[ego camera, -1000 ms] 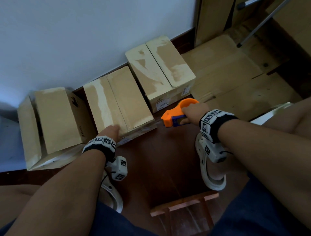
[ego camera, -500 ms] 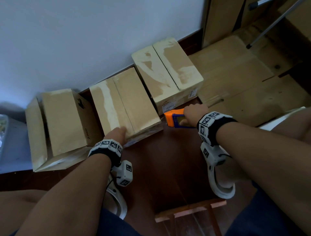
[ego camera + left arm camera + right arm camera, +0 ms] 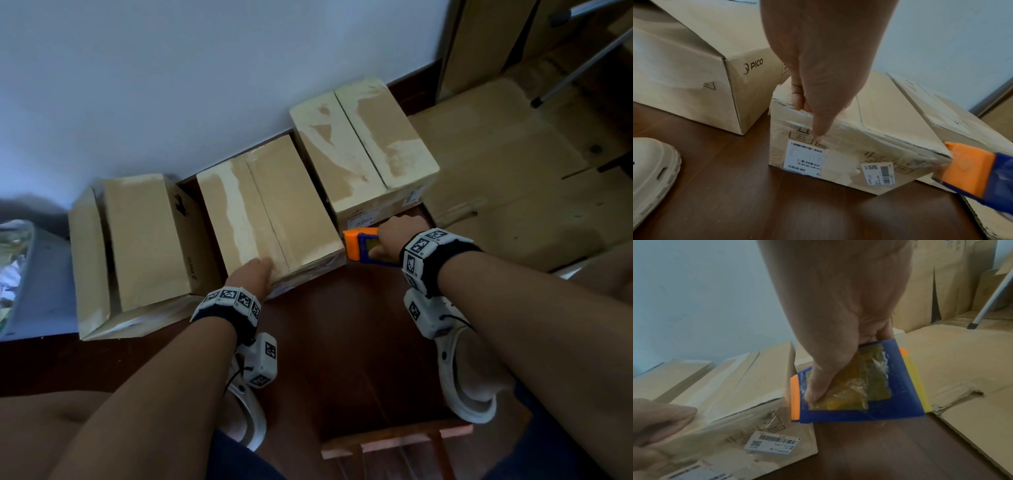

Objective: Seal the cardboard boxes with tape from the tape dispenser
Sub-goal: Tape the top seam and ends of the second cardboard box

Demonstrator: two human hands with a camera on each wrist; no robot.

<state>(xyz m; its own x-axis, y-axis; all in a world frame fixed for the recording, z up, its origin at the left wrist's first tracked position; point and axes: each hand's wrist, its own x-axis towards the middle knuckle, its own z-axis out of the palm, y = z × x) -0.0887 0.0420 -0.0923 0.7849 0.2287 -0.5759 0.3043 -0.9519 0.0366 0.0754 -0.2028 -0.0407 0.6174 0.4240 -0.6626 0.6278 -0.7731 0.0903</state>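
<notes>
My left hand (image 3: 252, 276) lay flat on the near top edge of the middle cardboard box (image 3: 270, 209), fingers straight, thumb down the labelled front face, while my right hand (image 3: 399, 234) gripped the orange-and-blue tape dispenser (image 3: 359, 245), fingers curled round its body. The dispenser sat low at the box's near right corner, touching or just beside it; the left wrist view showed its orange end against that corner. Glossy film over the front edge looked like tape already laid there, though I could not tell whether a strip ran from the dispenser.

The middle box stood on the dark floor (image 3: 342, 342) between an open-flapped left box (image 3: 137, 240) and a closed right box (image 3: 363, 144), all against the wall.

To do this step well, I judged the left hand should press firmly so the box did not slide, and the dispenser should keep flat to the cardboard, drawn in a straight line with steady tension. Slack or a tilt would probably wrinkle the tape. The centre seam on top looked the line most worth covering.
</notes>
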